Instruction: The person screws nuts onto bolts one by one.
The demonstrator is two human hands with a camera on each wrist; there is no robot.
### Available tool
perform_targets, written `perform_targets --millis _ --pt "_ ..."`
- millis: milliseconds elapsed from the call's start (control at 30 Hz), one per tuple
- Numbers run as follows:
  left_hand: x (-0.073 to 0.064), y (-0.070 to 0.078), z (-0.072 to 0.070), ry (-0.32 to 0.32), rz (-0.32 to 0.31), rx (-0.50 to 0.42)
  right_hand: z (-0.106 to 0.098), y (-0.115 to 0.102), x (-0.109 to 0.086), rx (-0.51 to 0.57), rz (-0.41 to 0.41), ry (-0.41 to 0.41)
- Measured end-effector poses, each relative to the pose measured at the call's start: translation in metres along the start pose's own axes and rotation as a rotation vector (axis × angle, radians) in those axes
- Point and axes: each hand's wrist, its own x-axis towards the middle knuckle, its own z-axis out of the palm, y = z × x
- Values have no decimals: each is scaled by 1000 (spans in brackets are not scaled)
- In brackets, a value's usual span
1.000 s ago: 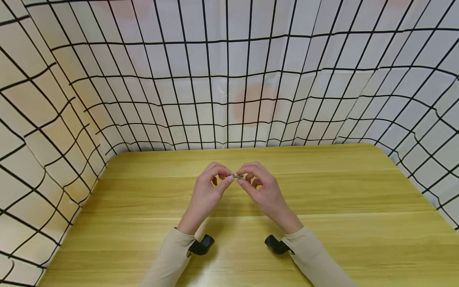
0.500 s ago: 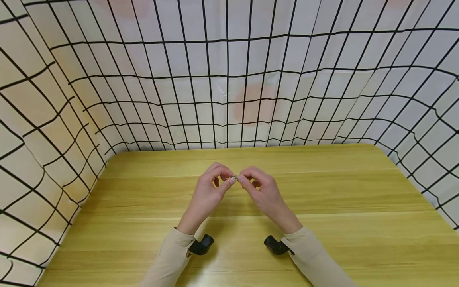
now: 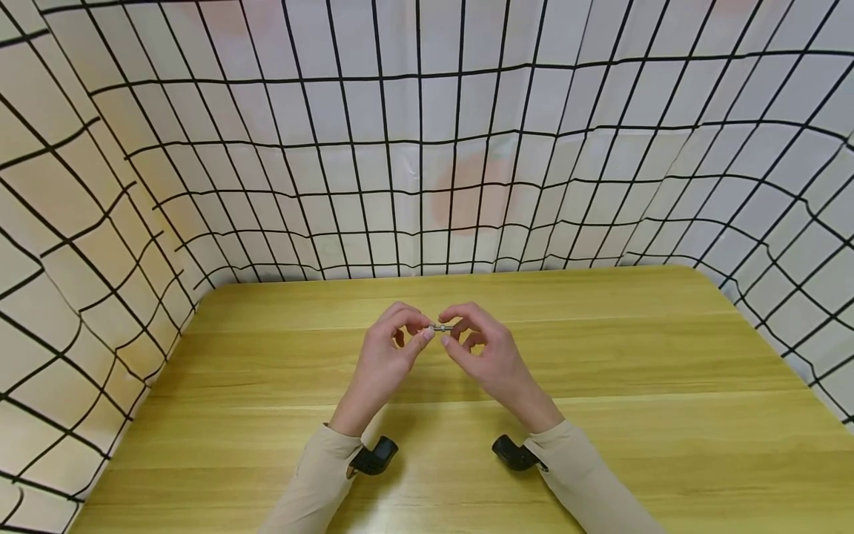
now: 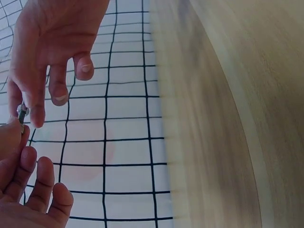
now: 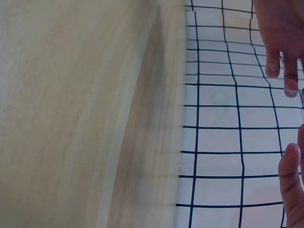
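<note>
My left hand [image 3: 392, 345] pinches one end of a small metal bolt [image 3: 445, 328] between thumb and index finger, over the middle of the table. The bolt lies about level and points to the right. A nut [image 4: 20, 109] sits on its shank in the left wrist view. Around the bolt's free end, my right hand [image 3: 488, 348] holds its thumb and index finger parted, one on either side. In the right wrist view, only the outer fingers of the left hand [image 5: 284, 57] and part of the right hand [image 5: 290, 180] show; the bolt is out of frame.
A yellow wooden table [image 3: 280, 371] lies beneath both hands. White sheeting with a black grid [image 3: 373, 163] stands along its back and sides. Each wrist carries a black camera mount [image 3: 376, 455] beside a beige sleeve [image 3: 313, 475].
Half a second ago the right thumb and index finger closed over the bolt's free end; now they have parted and the shank shows again. The left hand stays nearly still.
</note>
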Motion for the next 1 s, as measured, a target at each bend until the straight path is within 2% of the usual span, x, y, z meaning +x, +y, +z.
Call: perform_targets --millis 100,167,300,567,700,833,1000 --pt "2 -16 3 4 2 1 -1 -11 2 -24 -55 17" --pt "2 -20 3 3 8 2 -2 -20 4 -35 -85 26" --pt "1 -22 2 -2 29 2 -2 -29 5 -47 -113 37" --pt "1 -20 2 1 43 34 -2 -25 3 -64 -108 46" --pt "1 -19 1 -6 52 50 -3 -29 3 -11 -64 30" --pt "1 -18 2 -12 52 43 -3 -31 2 59 34 8" --pt "-2 7 0 -3 27 9 -2 -11 -2 17 135 15"
